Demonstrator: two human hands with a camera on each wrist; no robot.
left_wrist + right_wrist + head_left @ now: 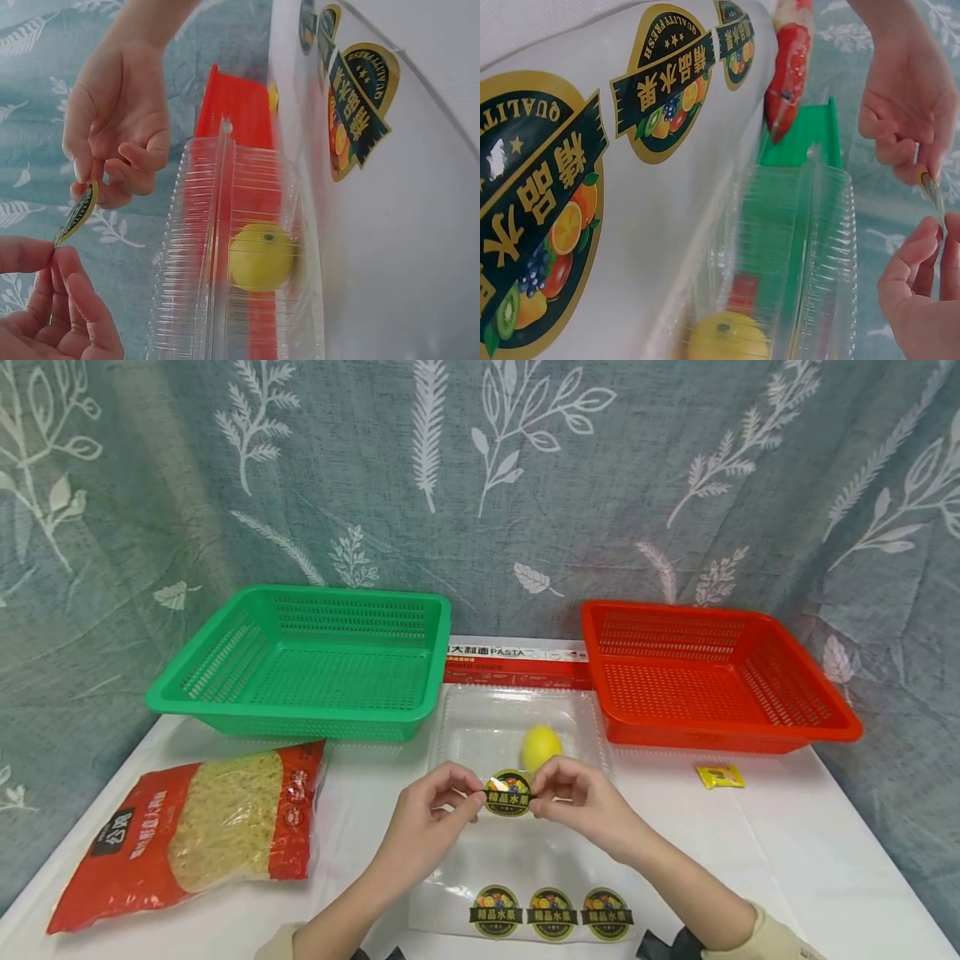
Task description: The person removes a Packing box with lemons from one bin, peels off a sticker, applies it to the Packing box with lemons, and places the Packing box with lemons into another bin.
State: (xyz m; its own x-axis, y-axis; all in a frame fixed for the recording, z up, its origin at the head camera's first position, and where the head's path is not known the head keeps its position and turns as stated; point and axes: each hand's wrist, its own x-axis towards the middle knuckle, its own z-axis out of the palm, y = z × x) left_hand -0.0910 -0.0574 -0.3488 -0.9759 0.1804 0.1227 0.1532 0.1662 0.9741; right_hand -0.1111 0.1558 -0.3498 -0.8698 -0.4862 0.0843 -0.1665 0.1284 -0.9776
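Observation:
My left hand [435,818] and right hand [581,802] pinch opposite ends of a round black-and-gold fruit sticker [508,795], thumb against fingertips on each side. In the left wrist view the sticker [77,214] shows nearly edge-on between the two hands. Below it lies a clear plastic clamshell box [480,727] with a yellow lemon-like fruit [542,745] inside. Nearer to me, a glossy white backing sheet [450,897] bears three more such stickers [552,913] in a row; they look large in the right wrist view.
A green basket [330,727] stands at the back left, a red basket [705,735] at the back right. Between them lies a red-and-white pasta box [517,672]. A red pasta bag [202,831] is on the left, a small yellow packet [721,777] on the right.

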